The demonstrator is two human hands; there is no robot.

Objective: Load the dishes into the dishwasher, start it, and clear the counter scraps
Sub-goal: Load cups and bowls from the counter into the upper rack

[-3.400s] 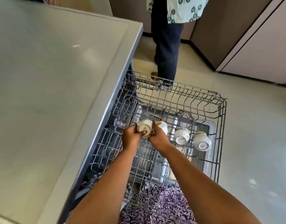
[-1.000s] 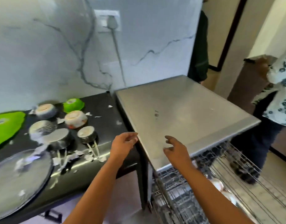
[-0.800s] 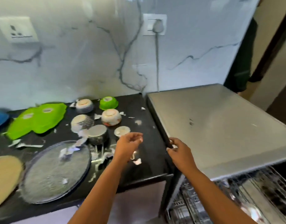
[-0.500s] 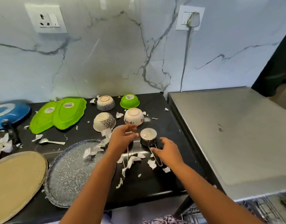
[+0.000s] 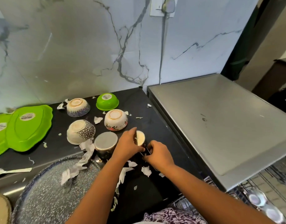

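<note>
the dishes are laid out on the black table [image 5: 71, 152], most of them mouth-down: a green bowl [image 5: 107, 101] at 12 o'clock of the group, a floral bowl [image 5: 116, 119] just in front of it, two patterned bowls [image 5: 80, 131] toward 10 o'clock, green trays [image 5: 28, 126] at 9 o'clock, and a speckled platter [image 5: 47, 196] at 7 o'clock. inverted like this, they are presumably ready to be carried to the rack as they stand. a small steel cup [image 5: 140, 137] with a wire handle [image 5: 146, 151] sits mouth-down beside a larger steel cup [image 5: 106, 144]. torn paper scraps [image 5: 87, 152] are strewn between the dishes. the dishwasher [image 5: 219, 123] stands at 3 o'clock, its rack [image 5: 258, 199] pulled out at 4 o'clock with cups already in it.

the left hand [image 5: 128, 147] is curled against the small cup's side, fingers partly closed around it. the right hand [image 5: 158, 155] is pinched on the wire handle, fingers nearly closed. the cup is judged to be steadied for lifting; whether it is clear of the table cannot be told.
</note>
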